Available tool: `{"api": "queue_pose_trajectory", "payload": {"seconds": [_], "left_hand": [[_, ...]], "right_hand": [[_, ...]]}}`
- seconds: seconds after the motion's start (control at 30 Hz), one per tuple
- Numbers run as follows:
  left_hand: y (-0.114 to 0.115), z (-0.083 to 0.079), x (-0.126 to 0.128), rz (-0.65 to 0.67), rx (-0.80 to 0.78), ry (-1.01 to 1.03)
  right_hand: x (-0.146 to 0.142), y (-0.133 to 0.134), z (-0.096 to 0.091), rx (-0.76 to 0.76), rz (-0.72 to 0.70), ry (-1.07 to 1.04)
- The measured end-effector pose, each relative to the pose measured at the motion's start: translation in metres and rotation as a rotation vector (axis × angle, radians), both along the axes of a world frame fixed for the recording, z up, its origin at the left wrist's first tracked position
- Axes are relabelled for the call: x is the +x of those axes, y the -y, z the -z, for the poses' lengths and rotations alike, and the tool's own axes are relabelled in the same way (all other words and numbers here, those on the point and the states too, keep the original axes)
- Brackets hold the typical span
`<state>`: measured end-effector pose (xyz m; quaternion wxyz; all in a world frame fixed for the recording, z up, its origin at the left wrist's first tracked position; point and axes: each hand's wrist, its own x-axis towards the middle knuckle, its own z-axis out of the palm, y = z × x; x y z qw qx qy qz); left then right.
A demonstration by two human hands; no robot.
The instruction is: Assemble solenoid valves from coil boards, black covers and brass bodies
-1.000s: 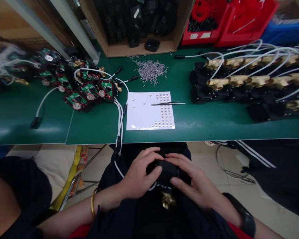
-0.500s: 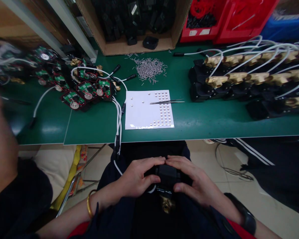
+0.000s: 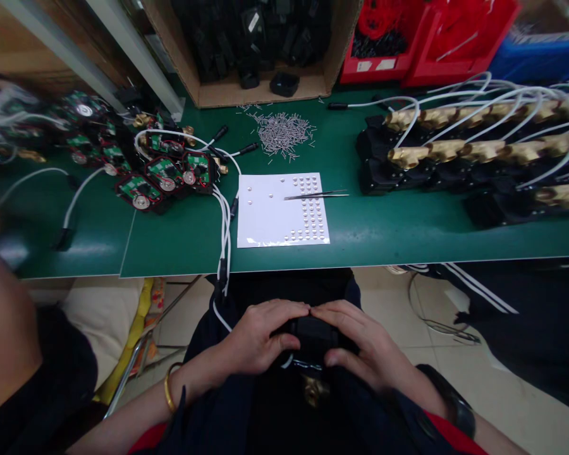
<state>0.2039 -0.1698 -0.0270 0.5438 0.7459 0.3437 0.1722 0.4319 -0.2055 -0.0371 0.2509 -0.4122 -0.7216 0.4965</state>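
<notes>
A black plastic housing with a brass fitting (image 3: 314,338) is held low over my lap, below the bench edge. From its left side my left hand (image 3: 265,335) grips it, thumb on the near face and fingers over the top. My right hand (image 3: 363,338) closes on the right side the same way, and the fingertips of both hands meet at the top. The brass fitting (image 3: 314,390) points down toward me. A white cable (image 3: 222,316) runs near my left wrist. Tweezers (image 3: 315,195) lie on a white sheet (image 3: 265,221) dotted with small round clear pieces.
Small screws (image 3: 284,134) are heaped behind the sheet. Open units with green circuit boards (image 3: 164,170) stand left; black units with brass fittings (image 3: 446,151) line up right. A cardboard box (image 3: 260,96) and red bins (image 3: 379,69) are behind. A co-worker's arm (image 3: 9,309) is at left.
Both hands keep their hold on the black housing, with hardly any movement. The view has shifted slightly, and the co-worker's arm at left has moved.
</notes>
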Motion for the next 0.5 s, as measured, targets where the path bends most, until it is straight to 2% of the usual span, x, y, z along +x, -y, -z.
{"api": "queue_pose_trajectory", "payload": {"seconds": [0.1, 0.2, 0.33, 0.4, 0.5], "left_hand": [[-0.002, -0.003, 0.003, -0.072, -0.09, -0.027], [-0.006, -0.002, 0.011, -0.16, -0.257, 0.005], [-0.005, -0.003, 0.01, -0.183, -0.397, 0.097], [-0.002, -0.012, -0.004, -0.185, -0.432, 0.08], [-0.006, -0.041, -0.04, -0.196, -0.464, -0.055]], "right_hand": [[0.003, -0.006, -0.005, -0.056, -0.029, 0.03], [0.001, -0.019, -0.017, -0.081, -0.113, 0.132], [-0.005, -0.031, -0.029, 0.0, -0.178, 0.246], [-0.006, -0.034, -0.029, 0.02, -0.097, 0.211], [-0.003, -0.043, -0.026, -0.106, 0.18, 0.056]]}}
